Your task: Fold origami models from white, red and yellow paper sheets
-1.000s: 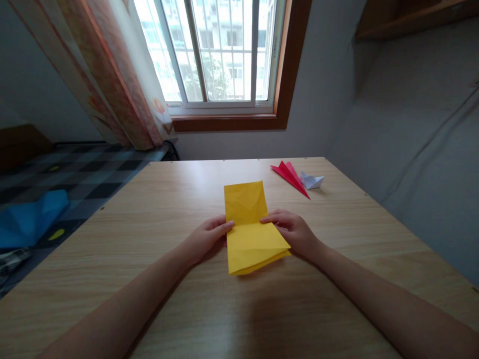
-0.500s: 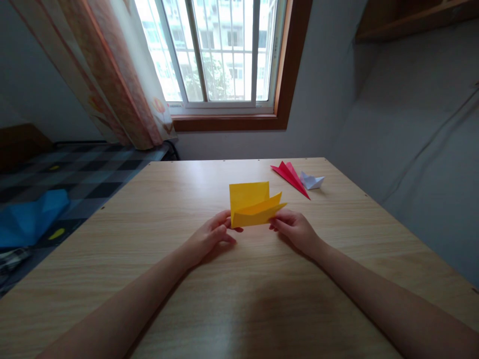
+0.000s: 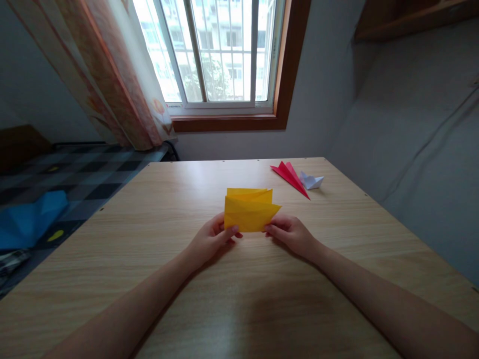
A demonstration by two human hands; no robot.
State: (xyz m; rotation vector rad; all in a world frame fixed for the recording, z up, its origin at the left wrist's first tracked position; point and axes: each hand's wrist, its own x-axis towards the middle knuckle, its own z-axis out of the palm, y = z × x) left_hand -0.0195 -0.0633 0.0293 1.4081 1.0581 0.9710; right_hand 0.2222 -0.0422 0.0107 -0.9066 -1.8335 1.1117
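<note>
A folded yellow paper (image 3: pixel 250 210) lies on the wooden table (image 3: pixel 239 279), its near half turned up and over the far half. My left hand (image 3: pixel 211 238) pinches its lower left corner between thumb and fingers. My right hand (image 3: pixel 292 233) holds its lower right edge. Both hands rest low on the table just in front of the paper.
A red folded paper shape (image 3: pixel 290 175) and a small white folded paper shape (image 3: pixel 312 181) lie at the table's far right. A window (image 3: pixel 220 55) with a curtain (image 3: pixel 101 75) is behind. A blue sheet (image 3: pixel 30 219) lies on a checked bed at left.
The near half of the yellow paper was lifted and folded away from me over the far half. Both hands stayed at the fold, shifting slightly forward.
</note>
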